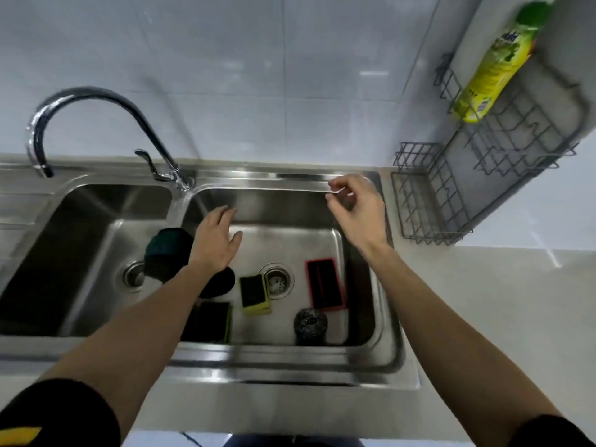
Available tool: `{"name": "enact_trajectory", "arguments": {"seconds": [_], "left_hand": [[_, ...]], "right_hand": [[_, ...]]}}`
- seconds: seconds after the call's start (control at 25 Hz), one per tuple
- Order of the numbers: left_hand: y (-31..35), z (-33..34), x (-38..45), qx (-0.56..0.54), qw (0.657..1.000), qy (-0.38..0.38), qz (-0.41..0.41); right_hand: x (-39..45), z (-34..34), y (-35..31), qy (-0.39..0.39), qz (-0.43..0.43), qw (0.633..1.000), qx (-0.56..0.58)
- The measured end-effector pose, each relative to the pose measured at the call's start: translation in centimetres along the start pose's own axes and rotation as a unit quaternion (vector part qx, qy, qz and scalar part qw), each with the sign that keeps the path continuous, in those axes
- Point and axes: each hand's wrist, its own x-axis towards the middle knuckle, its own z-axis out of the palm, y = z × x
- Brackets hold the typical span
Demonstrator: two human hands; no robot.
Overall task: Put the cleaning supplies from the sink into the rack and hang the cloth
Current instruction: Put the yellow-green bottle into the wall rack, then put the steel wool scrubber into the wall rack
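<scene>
In the right sink basin (364, 282) lie a yellow-and-dark sponge (254, 293), a second dark sponge with a yellow edge (211, 321), a red-edged black pad (325, 283) and a steel wool ball (310, 324). A dark green cloth (166, 250) drapes over the divider between the basins. My left hand (214, 238) hovers over the basin beside the cloth, fingers straight, holding nothing. My right hand (356, 209) floats above the basin's far right corner, fingers loosely curled and empty. The grey wire rack (458, 175) hangs on the right wall and holds a yellow-green detergent bottle (493, 66).
A chrome faucet (96, 101) arches over the left basin (80, 253). A drain strainer (277, 282) sits mid right basin. Pale countertop (483, 301) extends to the right below the rack. White tiled wall stands behind.
</scene>
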Motion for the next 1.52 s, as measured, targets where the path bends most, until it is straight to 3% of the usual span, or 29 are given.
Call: {"name": "enact_trajectory", "arguments": {"seconds": [0.12,0.24,0.4,0.52,0.72,0.88,0.96,1.04,1.16,1.32,1.4,1.52], "left_hand": [[-6.7,1.0,-4.1,0.105,0.993,-0.018,-0.046],[-10.7,1.7,-6.8,0.157,0.985,-0.034,-0.064],[-12.9,2.8,-7.7,0.178,0.982,-0.050,-0.045],[-13.1,3.2,-7.6,0.176,0.982,-0.046,-0.044],[-13.7,3.4,-7.7,0.181,0.982,-0.040,-0.036],[-13.9,3.5,-7.7,0.180,0.982,-0.039,-0.032],[-13.9,3.5,-7.6,0.182,0.982,-0.036,-0.032],[-13.9,3.5,-7.6,0.179,0.982,-0.038,-0.033],[-13.7,3.4,-7.6,0.183,0.981,-0.046,-0.035],[-11.6,2.6,-6.9,0.171,0.983,-0.049,-0.055],[-9.1,2.0,-5.8,0.129,0.990,-0.043,-0.030],[-4.0,1.2,-2.7,0.082,0.995,-0.023,0.054]], "right_hand": [[-6.1,6.7,3.4,-0.124,0.151,0.980,-0.032],[-11.3,10.0,6.8,-0.251,0.264,0.921,-0.135],[-15.6,12.3,9.0,-0.450,0.242,0.821,-0.257],[-16.8,13.3,9.5,-0.506,0.231,0.767,-0.321],[-16.9,14.7,10.3,-0.511,0.227,0.759,-0.333],[-17.0,14.7,10.5,-0.485,0.263,0.782,-0.291],[-16.8,14.2,10.3,-0.434,0.332,0.814,-0.198],[-16.5,13.7,9.3,-0.341,0.445,0.828,-0.015],[-15.5,12.7,7.2,-0.222,0.572,0.751,0.246],[-12.8,9.7,4.7,-0.162,0.584,0.659,0.446],[-10.9,7.4,3.7,-0.150,0.553,0.649,0.500],[-7.7,2.9,1.6,-0.146,0.490,0.678,0.528]]}}
